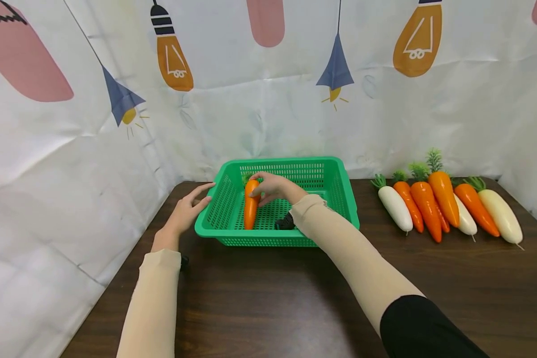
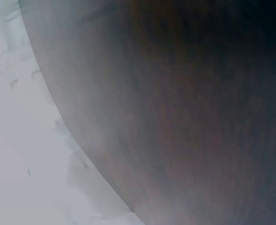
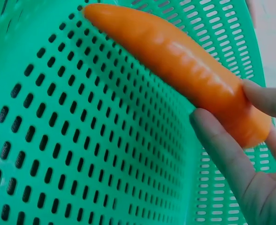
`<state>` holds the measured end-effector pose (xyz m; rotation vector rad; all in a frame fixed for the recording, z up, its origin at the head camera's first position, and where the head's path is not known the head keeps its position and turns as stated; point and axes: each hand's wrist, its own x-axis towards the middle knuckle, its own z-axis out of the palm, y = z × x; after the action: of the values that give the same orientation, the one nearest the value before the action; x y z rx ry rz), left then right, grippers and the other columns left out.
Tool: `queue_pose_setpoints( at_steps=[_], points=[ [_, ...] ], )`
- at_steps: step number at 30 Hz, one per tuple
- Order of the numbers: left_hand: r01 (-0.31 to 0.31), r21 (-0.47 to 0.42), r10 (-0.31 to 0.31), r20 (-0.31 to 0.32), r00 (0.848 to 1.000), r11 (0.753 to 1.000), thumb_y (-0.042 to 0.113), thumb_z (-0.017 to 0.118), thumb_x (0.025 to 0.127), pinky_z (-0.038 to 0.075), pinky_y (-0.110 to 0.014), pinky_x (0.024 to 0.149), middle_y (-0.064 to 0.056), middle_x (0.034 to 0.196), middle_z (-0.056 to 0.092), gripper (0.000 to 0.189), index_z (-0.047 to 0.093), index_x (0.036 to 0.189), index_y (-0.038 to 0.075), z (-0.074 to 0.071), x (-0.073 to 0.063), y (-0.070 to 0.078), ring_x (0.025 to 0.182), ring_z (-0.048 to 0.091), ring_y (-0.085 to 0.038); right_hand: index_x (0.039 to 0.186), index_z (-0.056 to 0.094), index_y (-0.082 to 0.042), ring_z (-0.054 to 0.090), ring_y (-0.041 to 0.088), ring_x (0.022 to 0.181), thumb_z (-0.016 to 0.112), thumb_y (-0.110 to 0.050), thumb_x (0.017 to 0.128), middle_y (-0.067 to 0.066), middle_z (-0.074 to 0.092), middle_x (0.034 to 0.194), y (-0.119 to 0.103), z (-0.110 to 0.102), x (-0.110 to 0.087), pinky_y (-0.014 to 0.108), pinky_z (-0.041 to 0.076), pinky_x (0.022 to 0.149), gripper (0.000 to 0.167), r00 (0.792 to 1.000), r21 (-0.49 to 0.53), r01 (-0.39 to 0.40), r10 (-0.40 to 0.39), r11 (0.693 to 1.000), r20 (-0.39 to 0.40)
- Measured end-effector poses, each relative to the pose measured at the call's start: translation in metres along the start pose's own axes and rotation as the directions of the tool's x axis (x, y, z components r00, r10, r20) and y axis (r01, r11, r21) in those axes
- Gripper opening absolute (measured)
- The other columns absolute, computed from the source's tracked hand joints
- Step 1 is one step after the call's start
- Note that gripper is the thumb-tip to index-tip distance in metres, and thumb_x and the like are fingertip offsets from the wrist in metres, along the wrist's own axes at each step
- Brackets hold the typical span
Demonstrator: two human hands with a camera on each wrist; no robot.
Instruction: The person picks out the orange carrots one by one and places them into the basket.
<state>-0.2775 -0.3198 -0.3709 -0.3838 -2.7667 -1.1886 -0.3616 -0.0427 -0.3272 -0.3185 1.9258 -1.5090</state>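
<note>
An orange carrot with a green leafy top is inside the green plastic basket, toward its left side. My right hand reaches over the basket and grips the carrot near its thick top end. In the right wrist view, fingers and thumb press the carrot from both sides, its narrow tip pointing away over the slotted basket wall. At the basket's left rim, my left hand has its fingers extended, fingertips right at the rim. The left wrist view shows only tabletop and white cloth.
A row of carrots and white radishes lies on the right of the dark wooden table, leafy tops toward the back. Behind stands a white printed cloth, which also runs along the left side.
</note>
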Motion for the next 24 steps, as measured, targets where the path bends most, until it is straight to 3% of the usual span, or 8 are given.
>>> queue_pose_setpoints(
  at_steps=[7,15,24],
  points=[
    [-0.003,0.003,0.003,-0.002,1.0,1.0,0.038,0.049,0.11,0.039,-0.069,0.1,-0.029,0.148,0.049,0.055,0.037,0.161,0.024,0.0018,0.0001,-0.0009,0.126,0.056,-0.047,0.156,0.036,-0.007,0.059,0.045,0.122,0.061,0.005,0.101,0.027,0.047,0.142,0.0047,0.0021,0.005,0.046,0.051,0.099,0.062,0.999,-0.048,-0.029,0.029,0.998,0.013],
    [-0.013,0.005,0.013,-0.01,1.0,1.0,0.037,0.047,0.11,0.04,-0.068,0.098,-0.028,0.15,0.047,0.054,0.037,0.161,0.023,0.0037,-0.0014,-0.0014,0.126,0.056,-0.048,0.163,0.021,-0.007,0.062,0.04,0.116,0.058,-0.002,0.104,0.026,0.044,0.147,0.0076,0.0039,0.0016,0.045,0.05,0.101,0.07,0.992,-0.133,-0.066,0.08,0.989,0.098],
    [-0.013,-0.008,0.013,-0.009,1.0,1.0,0.038,0.047,0.111,0.04,-0.069,0.1,-0.026,0.156,0.04,0.054,0.037,0.162,0.024,0.0026,0.0007,-0.0019,0.128,0.055,-0.048,0.166,0.01,-0.013,0.062,0.045,0.119,0.058,-0.003,0.104,0.025,0.036,0.156,0.0089,0.0008,0.003,0.045,0.052,0.099,0.08,0.977,-0.197,-0.09,0.125,0.976,0.172]
  ],
)
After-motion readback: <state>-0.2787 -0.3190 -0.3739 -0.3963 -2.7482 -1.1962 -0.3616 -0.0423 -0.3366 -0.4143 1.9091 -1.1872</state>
